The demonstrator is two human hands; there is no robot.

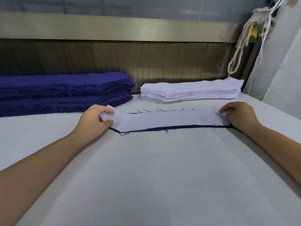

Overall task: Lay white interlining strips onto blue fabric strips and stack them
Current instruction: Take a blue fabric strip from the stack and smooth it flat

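Left hand (96, 119) and right hand (237, 116) pinch the ends of a white interlining strip (166, 119) on a blue fabric strip (179, 127) on the worktop (146, 176); blue pile (61, 92) and white pile (190, 92) behind suggest much remains.

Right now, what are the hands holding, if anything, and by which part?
The white interlining strip, by its two ends: the left hand pinches the lifted left end, the right hand pinches the right end. It lies over the blue fabric strip.
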